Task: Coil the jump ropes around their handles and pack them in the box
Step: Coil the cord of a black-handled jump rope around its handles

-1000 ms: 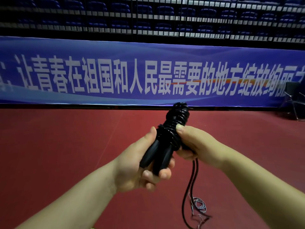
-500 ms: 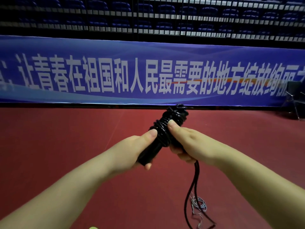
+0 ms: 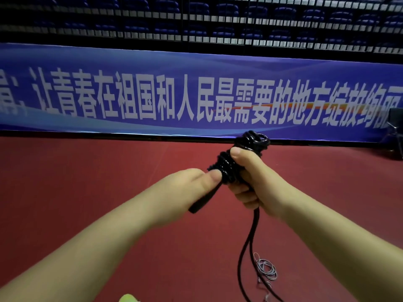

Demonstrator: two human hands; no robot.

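A person holds a black jump rope out in front of the body, above a red floor. The rope is wound in tight glossy turns around its handles, and the bundle tilts up and to the right, with a few looser loops sticking out at its upper end.

The left hand comes in from the lower left. Its grip is clamped on the lower part of the handles: the thumb lies along the side with its tip against the lowest turns of rope, and the black end of a handle pokes out below the palm. The other fingers are hidden behind the handles.

The right hand comes in from the lower right. Its grip is clamped on the wound part of the bundle, thumb pressed on the coils near the top and fingers curled round beneath. From under this hand two strands of uncoiled rope hang down to the floor and run out of the bottom edge of the view.

Beside those strands a small tangle of thin grey cord lies on the floor. A bit of something yellow-green shows at the bottom edge; what it is cannot be told. Behind the floor a long blue banner with large white characters stretches across, and above it are dark rows of stadium seats. A dark chair stands at the far right. No box is in view.
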